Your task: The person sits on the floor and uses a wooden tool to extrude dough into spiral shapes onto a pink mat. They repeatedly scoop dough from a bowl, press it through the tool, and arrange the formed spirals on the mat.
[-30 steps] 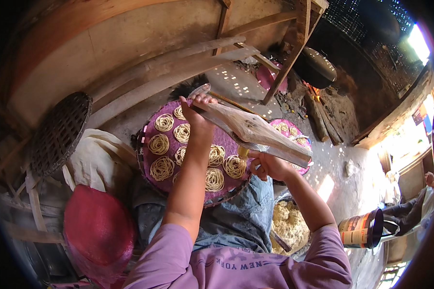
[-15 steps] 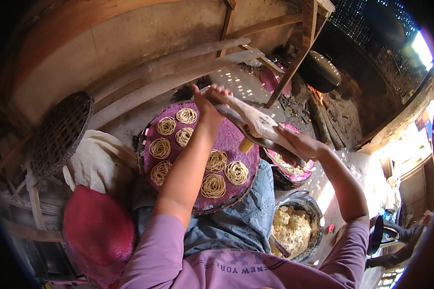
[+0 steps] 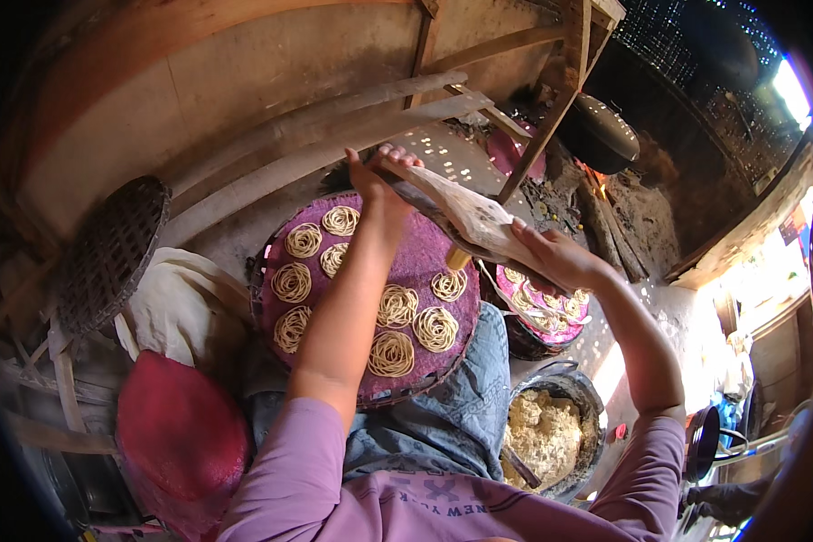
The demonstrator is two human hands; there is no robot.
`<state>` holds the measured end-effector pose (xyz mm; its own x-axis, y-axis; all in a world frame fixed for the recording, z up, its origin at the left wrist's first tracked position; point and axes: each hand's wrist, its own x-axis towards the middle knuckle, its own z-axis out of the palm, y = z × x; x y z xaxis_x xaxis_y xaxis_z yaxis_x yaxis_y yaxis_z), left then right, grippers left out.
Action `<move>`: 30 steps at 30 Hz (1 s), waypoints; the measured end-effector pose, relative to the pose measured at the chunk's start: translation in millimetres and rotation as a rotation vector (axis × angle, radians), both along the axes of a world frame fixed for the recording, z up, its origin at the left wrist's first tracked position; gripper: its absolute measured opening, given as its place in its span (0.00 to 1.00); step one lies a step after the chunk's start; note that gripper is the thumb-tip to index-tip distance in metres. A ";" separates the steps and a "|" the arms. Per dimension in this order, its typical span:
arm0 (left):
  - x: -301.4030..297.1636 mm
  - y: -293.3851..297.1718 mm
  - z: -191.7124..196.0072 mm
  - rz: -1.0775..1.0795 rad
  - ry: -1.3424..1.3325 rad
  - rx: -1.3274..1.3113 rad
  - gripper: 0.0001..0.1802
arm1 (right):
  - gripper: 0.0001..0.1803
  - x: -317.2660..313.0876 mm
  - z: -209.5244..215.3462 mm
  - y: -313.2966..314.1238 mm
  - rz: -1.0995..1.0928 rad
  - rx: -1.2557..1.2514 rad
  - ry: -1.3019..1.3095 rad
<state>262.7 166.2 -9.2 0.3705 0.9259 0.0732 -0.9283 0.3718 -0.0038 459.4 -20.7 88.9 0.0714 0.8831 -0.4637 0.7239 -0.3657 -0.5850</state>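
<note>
So the main thing here is a long wooden tool [image 3: 461, 208], up in the air over the far right part of a big round purple tray [image 3: 425, 257]. Its long axis runs slantwise, from the upper left down to the lower right, nearer the person at the right end. A short yellow cylinder [image 3: 458, 259] pokes out underneath, pointing down at the tray.

Both hands are on it. Left hand [image 3: 377, 176] is partly closed on the upper left end, fingers hooked over it, thumb sticking up and away. Right hand [image 3: 562, 259] lies along the lower right end, thumb on top; its other fingers are mostly hidden, so can't tell how tightly they wrap.

I count 9 pale noodle-like coils [image 3: 397, 306] on the tray, though the left forearm may cover more. Just right of it there's a smaller pink tray [image 3: 551, 336] with more coils, then a dark basin [image 3: 593, 418] of crumbly yellowish dough [image 3: 544, 434] nearer the person.

Writing-wise, the lilac shirt [image 3: 379, 506] has dark lettering across the chest, upside down from this angle. Farther off, a dark pot [image 3: 602, 135] sits by a small fire [image 3: 594, 174].
</note>
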 end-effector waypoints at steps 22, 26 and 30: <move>31.9 28.1 -74.2 -0.097 -0.328 0.124 0.39 | 0.48 44.0 -150.7 25.3 -0.148 -0.229 1.478; 24.8 31.8 -82.8 -0.065 -0.344 0.151 0.37 | 0.31 42.3 -174.9 41.0 -0.121 -0.216 1.222; 5.2 40.0 -73.1 -0.032 -0.406 0.195 0.37 | 0.23 37.5 -162.7 49.4 -0.044 -0.175 0.877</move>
<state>267.9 206.2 -82.2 0.3044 0.8688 0.3904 -0.8540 0.4305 -0.2921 496.9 28.6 -73.7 -0.3401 0.7996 -0.4950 0.0261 -0.5181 -0.8549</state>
